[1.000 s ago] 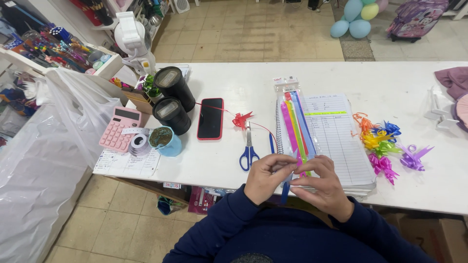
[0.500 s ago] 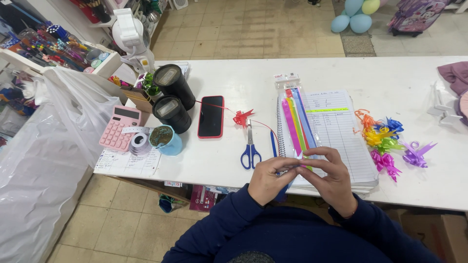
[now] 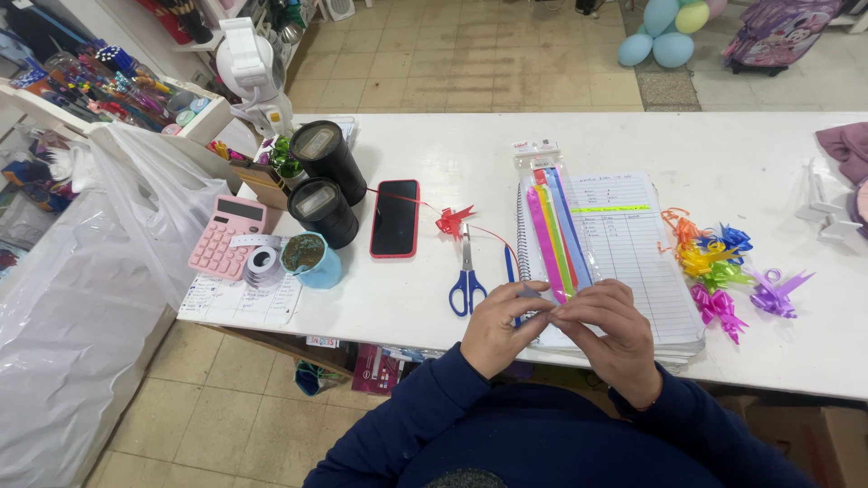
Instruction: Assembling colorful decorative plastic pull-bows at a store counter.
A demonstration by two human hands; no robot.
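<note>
Both the left hand (image 3: 503, 325) and right hand (image 3: 604, 327) still pinch the near end of the clear packet of coloured ribbon strips (image 3: 551, 230), barely shifted on the white table (image 3: 741, 149).

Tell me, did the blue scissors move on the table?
No. The blue scissors lie just as before, between the phone and the spiral notebook.
</note>
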